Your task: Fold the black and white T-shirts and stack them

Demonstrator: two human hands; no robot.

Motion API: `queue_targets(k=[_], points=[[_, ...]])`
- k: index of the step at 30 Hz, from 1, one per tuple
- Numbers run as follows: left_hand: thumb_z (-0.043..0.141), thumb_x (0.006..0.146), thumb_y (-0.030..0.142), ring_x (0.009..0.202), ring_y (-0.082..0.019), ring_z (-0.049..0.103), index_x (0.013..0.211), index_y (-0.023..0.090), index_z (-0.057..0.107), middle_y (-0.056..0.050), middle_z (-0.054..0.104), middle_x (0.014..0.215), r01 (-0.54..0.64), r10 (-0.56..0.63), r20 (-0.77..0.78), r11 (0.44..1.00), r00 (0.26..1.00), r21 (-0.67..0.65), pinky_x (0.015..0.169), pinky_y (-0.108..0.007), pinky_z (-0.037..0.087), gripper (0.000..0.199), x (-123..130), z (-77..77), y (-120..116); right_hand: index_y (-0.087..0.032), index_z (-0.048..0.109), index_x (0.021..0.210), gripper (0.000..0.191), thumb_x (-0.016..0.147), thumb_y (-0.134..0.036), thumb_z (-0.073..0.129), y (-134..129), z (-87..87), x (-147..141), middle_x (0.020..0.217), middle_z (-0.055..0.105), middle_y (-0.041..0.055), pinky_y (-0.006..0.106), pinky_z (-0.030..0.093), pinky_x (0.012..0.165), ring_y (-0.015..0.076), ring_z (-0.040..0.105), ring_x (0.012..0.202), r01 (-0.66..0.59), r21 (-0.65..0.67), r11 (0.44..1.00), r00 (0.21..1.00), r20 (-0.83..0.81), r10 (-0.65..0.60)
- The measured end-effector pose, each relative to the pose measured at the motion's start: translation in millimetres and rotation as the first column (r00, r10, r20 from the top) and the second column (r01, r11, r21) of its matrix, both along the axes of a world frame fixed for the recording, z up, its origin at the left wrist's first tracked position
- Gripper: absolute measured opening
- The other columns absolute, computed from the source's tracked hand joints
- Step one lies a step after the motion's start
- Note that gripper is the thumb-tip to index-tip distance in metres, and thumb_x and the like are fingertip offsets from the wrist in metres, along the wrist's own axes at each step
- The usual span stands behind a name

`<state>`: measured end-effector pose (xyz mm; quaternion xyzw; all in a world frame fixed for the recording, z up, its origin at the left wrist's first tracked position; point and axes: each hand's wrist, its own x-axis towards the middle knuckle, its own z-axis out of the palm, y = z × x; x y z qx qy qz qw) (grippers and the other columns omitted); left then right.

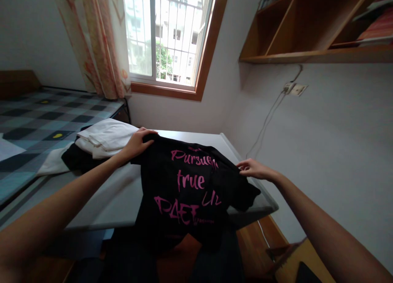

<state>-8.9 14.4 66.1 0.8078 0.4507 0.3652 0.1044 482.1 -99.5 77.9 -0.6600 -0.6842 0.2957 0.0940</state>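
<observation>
A black T-shirt [190, 180] with pink lettering lies partly across the white table, its lower part hanging over the near edge. My left hand [138, 144] pinches the shirt at its upper left, by the shoulder. At the right, the fingers of my right hand [253, 168] are closed on the shirt's other side, near a sleeve that rests bunched close to the table's right end. Beside my left forearm sits a pile of white clothes [107, 135], with black cloth [78, 156] beneath it.
The white table [116, 197] stands against the wall under a window [168, 37]. A bed with a checked cover [61, 111] is at the left. Wooden shelves [294, 25] hang at the upper right, above a socket with cables [288, 88]. A curtain [104, 41] hangs beside the window.
</observation>
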Motion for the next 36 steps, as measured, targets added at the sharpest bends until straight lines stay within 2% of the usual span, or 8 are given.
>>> queue_targets(k=[4, 8, 12, 17, 23, 30, 33, 36], points=[[0.056, 0.079, 0.034, 0.106, -0.026, 0.061, 0.112, 0.024, 0.073, -0.007, 0.063, 0.111, -0.114, 0.096, -0.184, 0.99, 0.978, -0.087, 0.101, -0.039, 0.048, 0.039, -42, -9.6, 5, -0.014, 0.078, 0.084, 0.024, 0.07, -0.02, 0.059, 8, 1.7, 25, 0.078, 0.072, 0.0062, 0.027, 0.047, 0.066, 0.02, 0.064, 0.073, 0.126, 0.206, 0.97, 0.947, 0.266, -0.18], [0.066, 0.072, 0.048, 0.107, -0.03, 0.061, 0.093, 0.025, 0.079, -0.009, 0.063, 0.113, -0.102, -0.023, -0.428, 0.959, 0.904, -0.266, 0.099, -0.04, 0.048, 0.034, -51, -27.9, 1, -0.02, 0.079, 0.09, 0.025, 0.075, -0.018, 0.059, 7, -14.1, 33, 0.093, 0.074, 0.009, 0.028, 0.049, 0.07, 0.0232, 0.068, 0.084, 0.213, 0.331, 0.919, 0.811, 0.464, -0.355], [0.055, 0.085, 0.056, 0.129, -0.036, 0.047, 0.071, 0.023, 0.076, -0.011, 0.056, 0.138, -0.077, 0.013, -0.491, 0.991, 0.871, -0.11, 0.106, -0.053, 0.038, 0.042, -30, -30.4, -4, -0.019, 0.079, 0.097, 0.028, 0.083, -0.019, 0.055, 11, -18.4, 17, 0.11, 0.071, 0.0132, 0.032, 0.05, 0.085, 0.0249, 0.068, 0.096, 0.126, 0.446, 0.886, 0.782, 0.506, -0.365], [0.047, 0.091, 0.026, 0.135, -0.028, 0.047, 0.125, 0.023, 0.067, -0.01, 0.058, 0.141, 0.085, -0.099, -0.471, 0.995, 0.877, -0.051, 0.111, -0.046, 0.034, 0.039, 10, -26.4, 2, -0.014, 0.076, 0.111, 0.029, 0.088, -0.025, 0.061, 28, -13.5, -18, 0.113, 0.072, 0.0139, 0.031, 0.05, 0.092, 0.023, 0.069, 0.095, -0.014, 0.371, 0.928, 0.904, 0.402, -0.147], [0.054, 0.081, 0.02, 0.128, -0.027, 0.057, 0.145, 0.015, 0.049, -0.014, 0.058, 0.142, -0.06, -0.106, -0.57, 0.963, 0.815, -0.265, 0.105, -0.035, 0.042, 0.064, 39, -27.9, 20, -0.015, 0.077, 0.11, 0.036, 0.074, -0.014, 0.073, 36, -18.8, -31, 0.105, 0.076, 0.0121, 0.031, 0.052, 0.085, 0.0267, 0.07, 0.099, 0.004, 0.101, 0.995, 0.892, 0.45, -0.05], [0.058, 0.081, 0.045, 0.093, -0.025, 0.07, 0.095, 0.015, 0.074, -0.008, 0.076, 0.098, -0.129, -0.153, -0.525, 0.878, 0.837, -0.461, 0.075, -0.026, 0.051, 0.037, 43, -3.5, 33, -0.021, 0.079, 0.105, 0.027, 0.084, -0.027, 0.063, 34, 1.1, -42, 0.112, 0.075, 0.0142, 0.036, 0.053, 0.086, 0.031, 0.069, 0.107, 0.162, 0.359, 0.919, 0.79, 0.511, -0.339], [0.059, 0.081, 0.049, 0.081, -0.024, 0.069, 0.081, 0.015, 0.072, -0.007, 0.074, 0.083, -0.151, -0.161, -0.474, 0.819, 0.866, -0.554, 0.066, -0.025, 0.048, 0.037, 42, 12.5, 33, -0.022, 0.078, 0.105, 0.027, 0.09, -0.03, 0.057, 39, 15.6, -50, 0.097, 0.077, 0.0119, 0.035, 0.056, 0.08, 0.0269, 0.073, 0.091, 0.267, 0.363, 0.892, 0.8, 0.432, -0.416], [0.065, 0.078, 0.038, 0.091, -0.024, 0.068, 0.093, 0.018, 0.072, -0.005, 0.073, 0.093, -0.215, 0.002, -0.456, 0.884, 0.89, -0.416, 0.073, -0.026, 0.048, 0.026, 42, 28.0, 32, -0.016, 0.076, 0.098, 0.027, 0.093, -0.021, 0.05, 49, 27.9, -54, 0.075, 0.076, 0.0089, 0.029, 0.057, 0.066, 0.0188, 0.072, 0.063, 0.354, 0.277, 0.894, 0.883, 0.216, -0.416]])
